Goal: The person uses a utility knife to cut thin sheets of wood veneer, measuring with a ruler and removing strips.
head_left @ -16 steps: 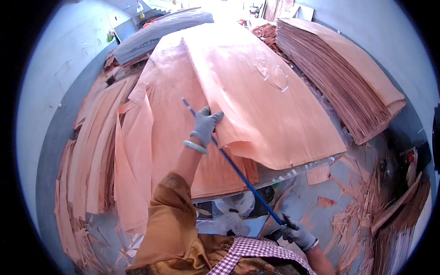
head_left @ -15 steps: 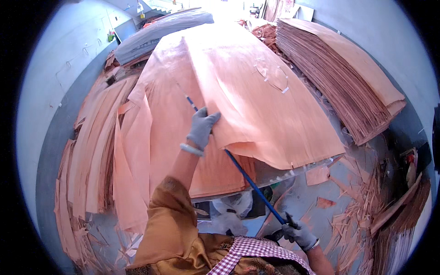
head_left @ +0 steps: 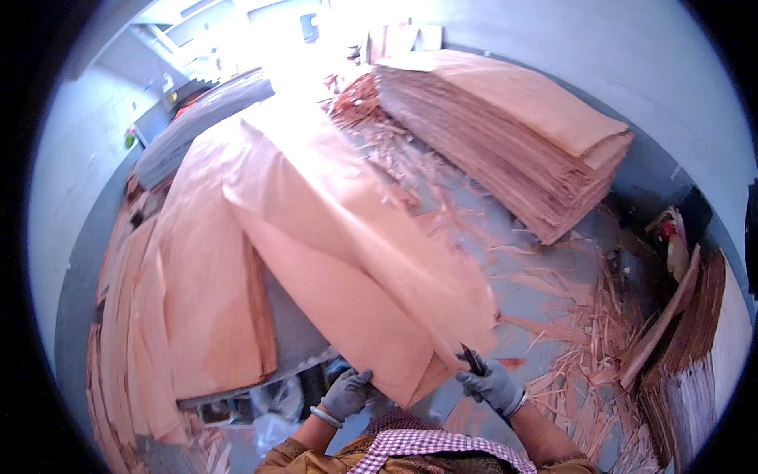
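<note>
Head view: shift looks partial. Veneer sheet's (head_left: 332, 268) near end clears the stack (head_left: 201, 316); far end doesn't. Not flat yet. Left hand (head_left: 347, 394) pinches near edge; right (head_left: 491, 385) grips 1 dark tool (head_left: 472, 360), can't tell if sheet too.

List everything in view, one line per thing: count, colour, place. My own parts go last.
Large thin sheet: at least one, peach, centre
Flat sheet stack: one, peach, left of centre
Table: one, grey, under that stack
Long strips: several, tan, far left
Covered pile: one, grey, upper left
Tall sheet stack: one, brown-edged, upper right
Scraps: many, peach-brown, right floor
Upright sheets: several, brown, lower right
Dark object: one, blackish, in right grip
Checked apron: one, purple-white, bottom
Left grip: one, grey-gloved, at sheet's near edge
Right grip: one, grey-gloved, right of sheet's near corner
</note>
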The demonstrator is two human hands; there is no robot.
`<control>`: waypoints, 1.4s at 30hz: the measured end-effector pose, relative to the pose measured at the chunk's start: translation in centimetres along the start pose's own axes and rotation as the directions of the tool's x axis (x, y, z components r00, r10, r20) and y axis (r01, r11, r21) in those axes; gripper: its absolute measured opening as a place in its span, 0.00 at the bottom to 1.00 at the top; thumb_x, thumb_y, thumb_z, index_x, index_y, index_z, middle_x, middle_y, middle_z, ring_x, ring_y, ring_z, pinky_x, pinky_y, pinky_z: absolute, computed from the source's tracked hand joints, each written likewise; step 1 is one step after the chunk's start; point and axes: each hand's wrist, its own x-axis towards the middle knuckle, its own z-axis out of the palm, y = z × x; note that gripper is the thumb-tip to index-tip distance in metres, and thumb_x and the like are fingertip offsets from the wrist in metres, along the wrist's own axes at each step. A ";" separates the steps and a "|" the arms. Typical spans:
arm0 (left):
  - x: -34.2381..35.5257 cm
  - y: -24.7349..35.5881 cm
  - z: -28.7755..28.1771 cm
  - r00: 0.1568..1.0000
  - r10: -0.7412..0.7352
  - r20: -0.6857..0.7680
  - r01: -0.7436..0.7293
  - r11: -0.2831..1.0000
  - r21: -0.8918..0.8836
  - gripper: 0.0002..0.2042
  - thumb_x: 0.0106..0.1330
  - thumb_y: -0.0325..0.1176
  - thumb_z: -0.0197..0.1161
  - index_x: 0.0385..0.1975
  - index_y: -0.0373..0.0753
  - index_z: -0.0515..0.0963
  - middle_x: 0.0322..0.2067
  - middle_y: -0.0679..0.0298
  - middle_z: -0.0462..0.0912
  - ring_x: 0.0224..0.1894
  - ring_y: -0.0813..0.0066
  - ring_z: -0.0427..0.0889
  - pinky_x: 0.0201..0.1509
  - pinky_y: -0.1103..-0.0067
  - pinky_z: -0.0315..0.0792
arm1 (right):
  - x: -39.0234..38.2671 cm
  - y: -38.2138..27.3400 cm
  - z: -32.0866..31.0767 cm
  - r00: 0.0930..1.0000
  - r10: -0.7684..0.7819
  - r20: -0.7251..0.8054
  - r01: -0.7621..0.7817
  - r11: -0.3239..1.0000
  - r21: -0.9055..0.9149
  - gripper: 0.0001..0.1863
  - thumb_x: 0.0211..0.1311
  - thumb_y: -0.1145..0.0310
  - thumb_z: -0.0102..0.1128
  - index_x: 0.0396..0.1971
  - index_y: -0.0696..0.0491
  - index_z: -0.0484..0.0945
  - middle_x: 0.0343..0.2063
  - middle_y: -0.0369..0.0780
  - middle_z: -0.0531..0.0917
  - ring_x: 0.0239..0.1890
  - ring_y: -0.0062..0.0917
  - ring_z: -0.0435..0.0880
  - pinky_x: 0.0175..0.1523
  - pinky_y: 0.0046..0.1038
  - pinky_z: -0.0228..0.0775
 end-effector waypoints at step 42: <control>97.4 -14.6 85.9 0.902 0.331 0.279 -0.418 0.831 0.367 0.16 0.64 0.36 0.57 0.48 0.35 0.71 0.35 0.67 0.79 0.32 0.81 0.77 0.37 0.82 0.74 | 23.6 -35.0 -116.8 0.775 -0.406 -0.484 0.386 0.911 -0.147 0.12 0.61 0.65 0.57 0.43 0.53 0.75 0.14 0.30 0.73 0.11 0.12 0.67 0.14 0.16 0.57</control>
